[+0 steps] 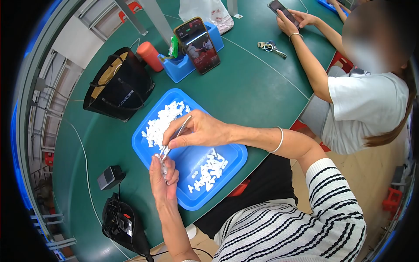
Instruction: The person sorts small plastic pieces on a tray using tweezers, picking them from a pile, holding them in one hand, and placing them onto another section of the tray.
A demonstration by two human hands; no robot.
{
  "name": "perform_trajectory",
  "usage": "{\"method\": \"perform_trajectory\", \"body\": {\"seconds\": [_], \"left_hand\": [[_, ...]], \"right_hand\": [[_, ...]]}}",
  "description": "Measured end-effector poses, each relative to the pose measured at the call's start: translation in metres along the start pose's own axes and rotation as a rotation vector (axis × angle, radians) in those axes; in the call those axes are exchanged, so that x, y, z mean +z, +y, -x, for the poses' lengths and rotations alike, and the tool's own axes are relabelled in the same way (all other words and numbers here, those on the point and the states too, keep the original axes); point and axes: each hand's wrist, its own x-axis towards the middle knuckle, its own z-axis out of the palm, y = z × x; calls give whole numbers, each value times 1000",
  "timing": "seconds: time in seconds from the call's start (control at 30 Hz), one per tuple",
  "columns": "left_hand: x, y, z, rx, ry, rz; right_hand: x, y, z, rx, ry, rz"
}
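Note:
My right hand (198, 129) is closed around metal tweezers (183, 125), whose tips point down to my left hand. My left hand (165, 177) has its fingers curled round a small white plastic part (164, 167), partly hidden by the fingers. Both hands meet over the left side of a blue tray (185, 201). In the tray's far half lies a large heap of small white parts (161, 122), partly behind my right hand. A smaller pile of white parts (210, 172) lies in the near right part.
Beyond the tray, a phone (198, 46) leans on a blue holder (178, 70), beside a red bottle (149, 56). A black bag (120, 85) stands at left; a small dark box (111, 177) and black pouch (126, 225) lie nearer. Keys (272, 49) lie near another person (366, 105) holding a phone.

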Motion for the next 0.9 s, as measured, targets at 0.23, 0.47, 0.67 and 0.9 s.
{"method": "perform_trajectory", "body": {"seconds": [0.23, 0.47, 0.67, 0.9], "left_hand": [[-4, 1, 0, -42, -7, 78], [-2, 2, 0, -126, -46, 159], [-2, 1, 1, -124, -35, 124], [2, -1, 2, -47, -40, -29]], "right_hand": [[2, -1, 1, -8, 13, 36], [6, 0, 2, -99, 29, 48], [6, 0, 1, -84, 28, 37], [3, 2, 0, -112, 53, 118]]}}
